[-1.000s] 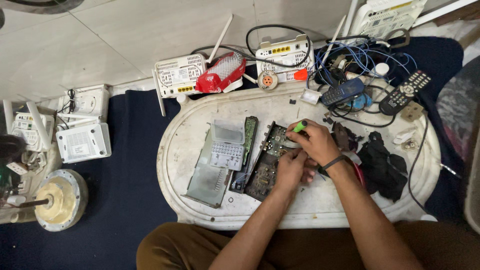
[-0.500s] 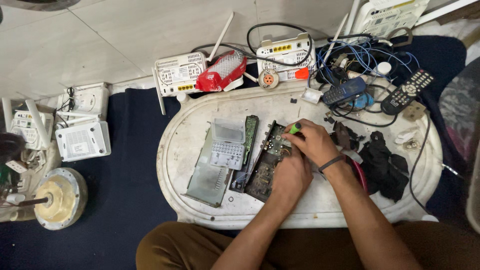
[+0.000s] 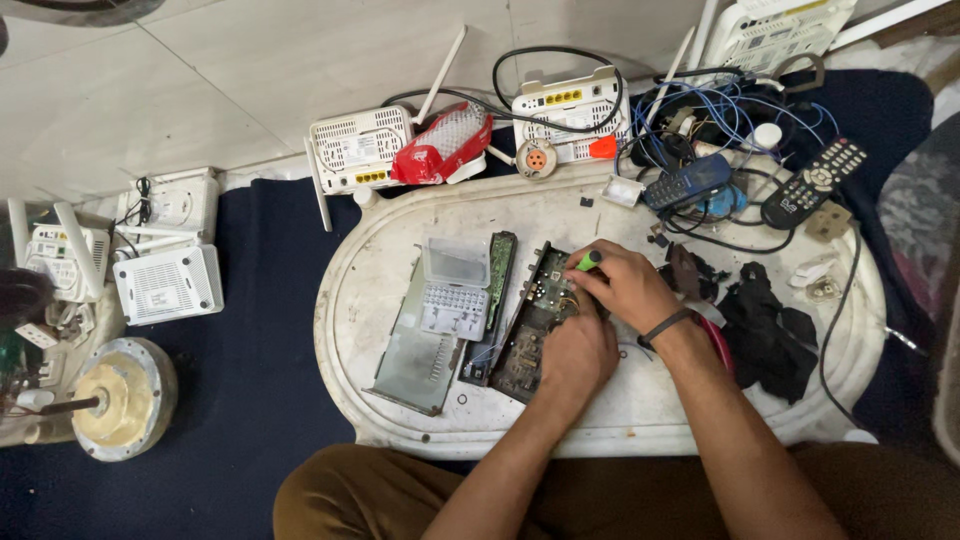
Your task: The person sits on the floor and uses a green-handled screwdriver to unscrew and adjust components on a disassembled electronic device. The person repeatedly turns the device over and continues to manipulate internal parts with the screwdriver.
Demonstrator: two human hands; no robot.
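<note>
A dark circuit board lies tilted on an oval white tray table. My left hand rests on the board's near right part and holds it down. My right hand grips a screwdriver with a green handle, tip down on the board's upper part. Just left of the board lie a narrow green board, a clear plastic keypad cover and a grey metal casing. A dark band is around my right wrist.
White routers and a red bag sit at the table's far edge. A blue phone, a remote, tangled wires and black cloth fill the right. More routers and a round motor lie left on the floor.
My right hand has shifted slightly with the screwdriver on the board. My left hand stays pressed on the board.
</note>
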